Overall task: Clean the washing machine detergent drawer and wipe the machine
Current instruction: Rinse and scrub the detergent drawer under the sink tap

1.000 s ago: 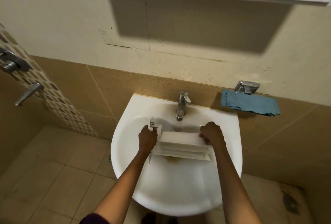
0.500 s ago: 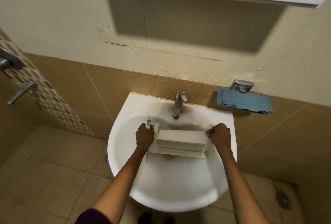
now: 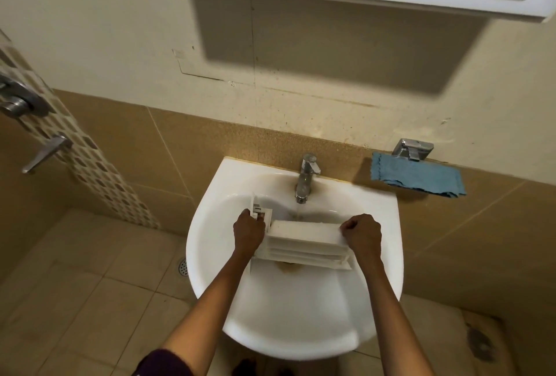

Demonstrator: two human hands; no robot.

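The detergent drawer lies crosswise in the sink, near its back edge and just below the tap. The left hand grips the drawer's left end, fingers curled round it beside the upright front panel. The right hand is clenched on the right end. A thin stream seems to run from the spout onto the drawer's far side, though the white glare makes that hard to confirm.

The step in hand looks like the rinse. To do it well, slide the drawer sideways under the spout so each compartment takes the water in turn. Tip it so the runoff falls toward the middle of the basin rather than over the sink's front edge.

Wet plastic is slippery, so the two-ended hold is a sound one, but it should stay firm without twisting, since the thin partitions may flex. Rubbing caked residue from the corners will need a free hand, so the other should then shift toward the drawer's middle for balance.

A blue cloth hangs on the wall near the sink's back right corner, handy for the wiping.
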